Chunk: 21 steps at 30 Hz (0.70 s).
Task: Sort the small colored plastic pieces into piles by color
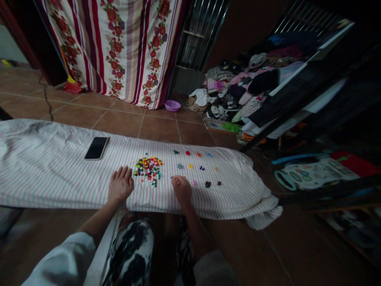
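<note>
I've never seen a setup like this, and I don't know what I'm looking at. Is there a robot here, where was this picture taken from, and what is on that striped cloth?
There is no robot: these are a person's two bare hands. The one picture comes from a camera worn on their head, looking forward and down.

A striped cloth covers a long surface. On it lie a smartphone, a mixed pile of colourful bead-like pieces and, to the right, small clusters in rough rows, mostly one colour each.

The left hand rests flat beside the pile, holding nothing visible. The right hand is curled between pile and clusters; a dark speck shows at its fingertips, too small to identify.

Beyond are a floral curtain and a purple basin.
</note>
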Each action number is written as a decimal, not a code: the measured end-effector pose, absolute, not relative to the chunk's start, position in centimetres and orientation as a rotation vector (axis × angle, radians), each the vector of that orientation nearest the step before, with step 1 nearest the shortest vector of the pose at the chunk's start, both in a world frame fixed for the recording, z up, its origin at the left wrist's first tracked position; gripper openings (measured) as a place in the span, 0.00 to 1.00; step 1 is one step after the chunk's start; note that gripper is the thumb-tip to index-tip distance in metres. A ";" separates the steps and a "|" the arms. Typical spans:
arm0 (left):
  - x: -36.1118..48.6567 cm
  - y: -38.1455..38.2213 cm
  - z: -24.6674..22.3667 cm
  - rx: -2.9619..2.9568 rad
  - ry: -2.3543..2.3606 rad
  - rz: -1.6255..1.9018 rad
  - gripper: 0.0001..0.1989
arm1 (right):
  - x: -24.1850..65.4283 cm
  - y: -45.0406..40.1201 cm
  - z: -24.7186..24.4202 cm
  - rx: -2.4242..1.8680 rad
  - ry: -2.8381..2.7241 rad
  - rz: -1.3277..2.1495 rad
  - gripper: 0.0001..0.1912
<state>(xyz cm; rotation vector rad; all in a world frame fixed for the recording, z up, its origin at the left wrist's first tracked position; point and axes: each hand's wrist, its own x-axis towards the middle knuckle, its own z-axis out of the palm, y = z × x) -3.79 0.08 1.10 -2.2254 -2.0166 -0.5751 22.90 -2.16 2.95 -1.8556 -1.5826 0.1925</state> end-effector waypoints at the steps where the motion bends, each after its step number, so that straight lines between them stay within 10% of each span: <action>1: -3.8 0.1 1.1 -2.221 -2.014 -0.579 0.23 | 23.7 -2.4 2.9 -1.877 -1.563 0.181 0.14; 21: -4.0 0.2 0.4 -2.222 -1.970 -0.566 0.24 | 27.1 -3.6 0.6 -2.140 -1.462 0.099 0.15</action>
